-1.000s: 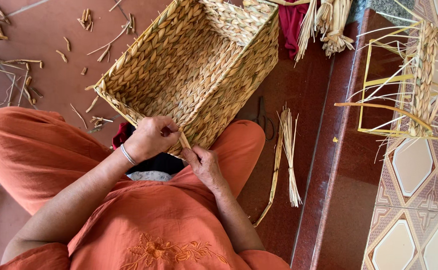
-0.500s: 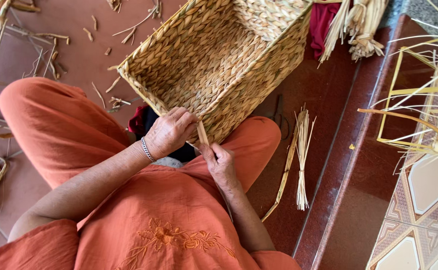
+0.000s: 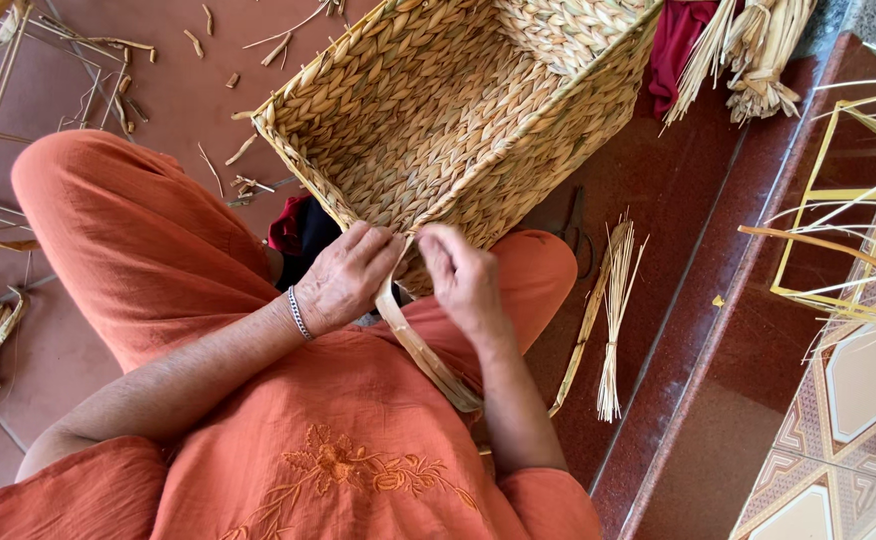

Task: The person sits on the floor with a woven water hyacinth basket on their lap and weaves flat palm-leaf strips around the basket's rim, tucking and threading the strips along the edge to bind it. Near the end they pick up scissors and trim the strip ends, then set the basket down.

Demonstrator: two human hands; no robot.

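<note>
A large woven basket (image 3: pixel 458 120) rests tilted against the person's lap, its near corner between both hands. Right of the basket, a bundle of straw stalks (image 3: pixel 613 320) lies on the red floor. The left hand (image 3: pixel 348 275) pinches the basket's corner rim. The right hand (image 3: pixel 463 275), fingers curled closed, grips a flat reed strip (image 3: pixel 423 350) trailing down from that corner.

We count one large rectangular woven straw basket (image 3: pixel 458 120), one flat tan fibre strip (image 3: pixel 423 350), one thin silver bracelet (image 3: pixel 299 313), two bare hands, the left hand (image 3: pixel 348 275) and the right hand (image 3: pixel 466 280), and two bare wire frames (image 3: pixel 18 110) (image 3: pixel 838 200) on the floor.
</note>
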